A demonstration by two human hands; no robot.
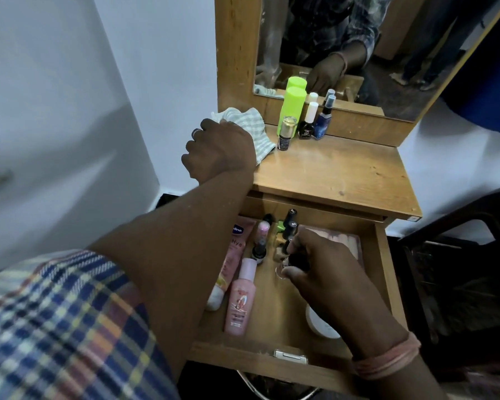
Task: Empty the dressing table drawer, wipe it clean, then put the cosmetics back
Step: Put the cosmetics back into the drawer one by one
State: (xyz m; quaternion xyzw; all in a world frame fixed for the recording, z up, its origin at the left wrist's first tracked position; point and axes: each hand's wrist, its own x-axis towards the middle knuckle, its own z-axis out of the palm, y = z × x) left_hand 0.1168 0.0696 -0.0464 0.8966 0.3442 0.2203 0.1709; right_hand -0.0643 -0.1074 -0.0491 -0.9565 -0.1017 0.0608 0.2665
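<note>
Four bottles already stand on the tabletop (344, 171) at upper centre of the frame; the rest lie in the open drawer (383, 272) at lower centre. Your right hand (315, 267) is inside the drawer, fingers curled closed around a small dark bottle (299, 260) that appears to lie on its side. The tabletop lies above that hand in the frame, so the likely lift goes up toward the standing bottles. Your left hand (220, 151), at centre left, is bunched closed on the striped cloth (254, 131) at the tabletop's left edge.
</note>
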